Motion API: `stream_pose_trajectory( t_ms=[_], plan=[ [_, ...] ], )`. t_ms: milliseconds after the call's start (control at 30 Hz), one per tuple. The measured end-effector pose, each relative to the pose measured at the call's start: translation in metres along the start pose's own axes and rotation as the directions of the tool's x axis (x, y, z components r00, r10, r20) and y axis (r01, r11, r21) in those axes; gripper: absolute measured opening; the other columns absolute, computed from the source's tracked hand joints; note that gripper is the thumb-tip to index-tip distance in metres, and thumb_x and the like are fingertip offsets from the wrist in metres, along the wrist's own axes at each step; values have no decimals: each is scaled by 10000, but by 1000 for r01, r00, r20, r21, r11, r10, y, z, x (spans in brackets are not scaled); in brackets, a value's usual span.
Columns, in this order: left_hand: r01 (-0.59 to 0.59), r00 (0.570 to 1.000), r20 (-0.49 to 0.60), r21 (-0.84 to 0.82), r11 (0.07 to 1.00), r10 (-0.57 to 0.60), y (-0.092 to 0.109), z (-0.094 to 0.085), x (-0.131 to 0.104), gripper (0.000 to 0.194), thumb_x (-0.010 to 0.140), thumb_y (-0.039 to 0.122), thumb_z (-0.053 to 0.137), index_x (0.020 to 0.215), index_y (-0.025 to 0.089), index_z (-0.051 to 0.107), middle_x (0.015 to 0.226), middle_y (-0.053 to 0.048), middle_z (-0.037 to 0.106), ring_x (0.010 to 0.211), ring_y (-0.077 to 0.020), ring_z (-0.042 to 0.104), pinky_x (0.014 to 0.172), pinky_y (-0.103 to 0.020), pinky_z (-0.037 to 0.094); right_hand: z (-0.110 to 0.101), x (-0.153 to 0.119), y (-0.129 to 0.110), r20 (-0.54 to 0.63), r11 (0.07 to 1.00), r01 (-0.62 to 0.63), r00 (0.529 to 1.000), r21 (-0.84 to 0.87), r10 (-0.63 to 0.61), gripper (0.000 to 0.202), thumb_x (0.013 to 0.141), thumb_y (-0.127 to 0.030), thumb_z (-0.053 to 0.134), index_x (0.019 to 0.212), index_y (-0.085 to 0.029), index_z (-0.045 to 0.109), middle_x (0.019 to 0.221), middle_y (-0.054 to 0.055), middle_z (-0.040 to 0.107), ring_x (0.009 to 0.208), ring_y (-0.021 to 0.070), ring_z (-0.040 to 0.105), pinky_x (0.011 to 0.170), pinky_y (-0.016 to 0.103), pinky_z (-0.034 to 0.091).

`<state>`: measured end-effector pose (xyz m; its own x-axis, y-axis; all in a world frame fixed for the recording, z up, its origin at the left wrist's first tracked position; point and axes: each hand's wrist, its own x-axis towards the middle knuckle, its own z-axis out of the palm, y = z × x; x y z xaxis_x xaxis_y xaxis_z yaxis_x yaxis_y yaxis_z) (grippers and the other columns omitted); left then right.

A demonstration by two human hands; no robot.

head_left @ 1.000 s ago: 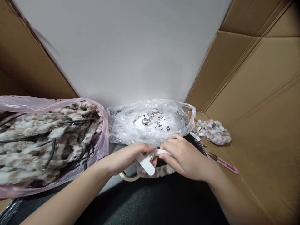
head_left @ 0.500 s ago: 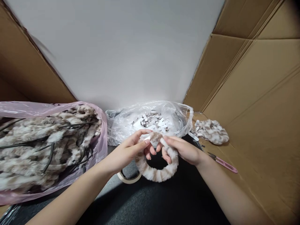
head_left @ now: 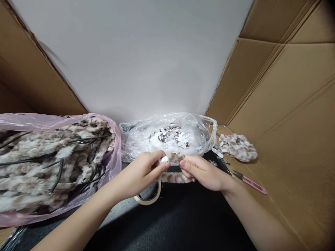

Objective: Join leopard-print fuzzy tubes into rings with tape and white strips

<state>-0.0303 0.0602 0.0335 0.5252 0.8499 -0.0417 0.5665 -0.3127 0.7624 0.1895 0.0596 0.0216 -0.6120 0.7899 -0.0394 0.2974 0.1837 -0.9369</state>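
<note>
A furry cream-and-brown fabric ring (head_left: 176, 177) hangs between my hands, its upper edge pinched on both sides. My left hand (head_left: 143, 170) closes thumb and fingers on the upper left of the ring, where a small white tab (head_left: 164, 159) shows by the thumb. My right hand (head_left: 204, 172) grips the upper right with curled fingers. A short furry stretch spans the gap between the two pinches. Below my left hand, a roll of masking tape (head_left: 148, 201) lies on the dark surface (head_left: 167, 226).
On the left, a pink plastic bag (head_left: 118, 139) holds furry strips and black cords. A clear plastic bag (head_left: 136, 139) with white tags and small metal pieces lies behind my hands. Pink-handled snips (head_left: 253, 184) and bunched furry fabric (head_left: 239, 148) lie right, beside cardboard walls (head_left: 293, 104).
The ring has tipped from a round, face-on view to a flatter one, its lower edge rising. My right fingers have curled closed around its upper side.
</note>
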Motion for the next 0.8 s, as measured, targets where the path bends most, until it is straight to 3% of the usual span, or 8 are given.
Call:
stream_pose_trajectory(
  t_ms=[100,200,400,567,667,800],
  plan=[
    [-26,999,28,153,988,22,1,1,-3,356,981,455,325,751,200,417,647,29,485,574,-130,440,543,-259,292,2,-3,-9,-46,987,14,999,-161,-22,261,952,-377,503,794,-169,499,757,-12,519,684,125,458,616,249,364],
    [-35,997,71,249,968,18,1,4,-4,337,983,455,310,763,210,382,652,20,493,559,-142,438,531,-270,260,6,-6,-13,-9,978,14,1000,-209,-16,140,912,-311,567,881,-176,549,812,-11,560,724,136,485,643,251,376],
    [-83,990,129,259,962,50,6,5,-4,368,1000,445,225,779,208,399,693,5,484,600,-158,433,576,-280,282,10,-7,-13,-48,946,-32,999,-323,17,244,918,-164,435,677,-186,404,675,-35,485,623,110,434,584,247,327],
    [-67,988,151,235,970,32,8,4,-7,396,1003,450,218,785,204,438,692,10,489,600,-152,437,589,-282,296,8,-7,-12,-49,914,-11,999,-406,-9,294,903,-144,426,628,-187,332,621,-43,421,581,97,371,558,247,291],
    [-59,988,153,221,973,25,8,2,-9,389,1000,445,259,786,200,474,720,5,526,633,-152,464,610,-281,314,5,-5,-10,-44,925,-13,999,-381,-4,231,894,-146,454,669,-182,409,668,-37,491,616,105,422,577,240,319],
    [-54,987,158,181,982,25,9,-2,-10,365,967,476,366,793,188,507,734,-4,543,651,-158,472,608,-280,328,-4,-5,-8,0,949,-53,998,-312,56,167,838,-301,642,827,-166,544,790,-12,582,709,137,512,609,236,378]
  ],
)
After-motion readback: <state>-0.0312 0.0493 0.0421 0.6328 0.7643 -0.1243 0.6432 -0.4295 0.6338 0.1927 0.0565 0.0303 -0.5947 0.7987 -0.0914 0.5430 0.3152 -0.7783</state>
